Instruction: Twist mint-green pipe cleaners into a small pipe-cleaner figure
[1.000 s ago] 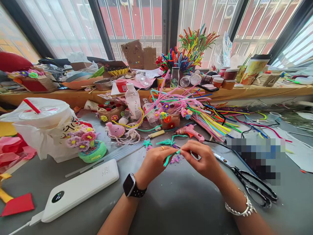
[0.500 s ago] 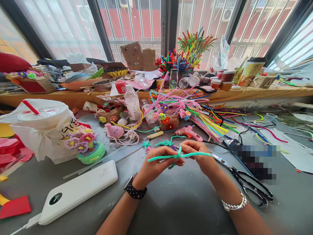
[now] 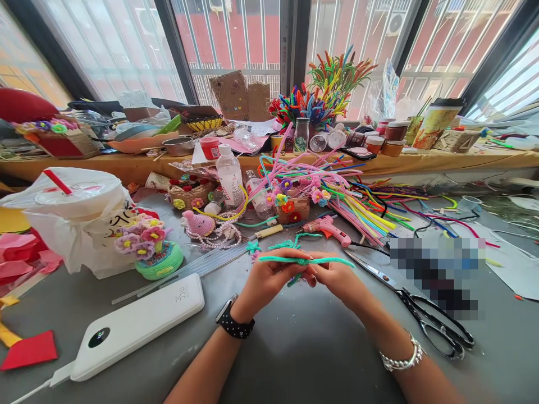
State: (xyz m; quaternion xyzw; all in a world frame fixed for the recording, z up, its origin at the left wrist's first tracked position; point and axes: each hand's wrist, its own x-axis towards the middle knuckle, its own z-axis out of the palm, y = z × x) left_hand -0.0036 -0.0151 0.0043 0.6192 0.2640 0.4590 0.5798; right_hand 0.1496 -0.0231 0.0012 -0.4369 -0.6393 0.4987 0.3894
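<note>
Green fuzzy stem piece (image 3: 302,261): one, knotted at the middle, raised in front of the person between both hands, over the grey table (image 3: 290,359). Long axis: nearly level, running left to right across the person's view. One end points left, over the left hand's fingers; the other points right, along the top of the right hand, dipping slightly at its tip. A short tail points downward and a little left from below the knot.

Left hand (image 3: 272,276): fingers narrowed, pinching the piece near its knot.

Right hand (image 3: 334,275): fingers bent and drawn together, holding the piece at the knot's right; fingertips meet the left hand's, the exact contact partly hidden.

Nearby: green star-shaped piece (image 3: 253,247), lying beyond the left hand; pink glue gun (image 3: 323,225), beyond the right hand; scissors (image 3: 406,295), right of the right hand, blades pointing away and left.
</note>
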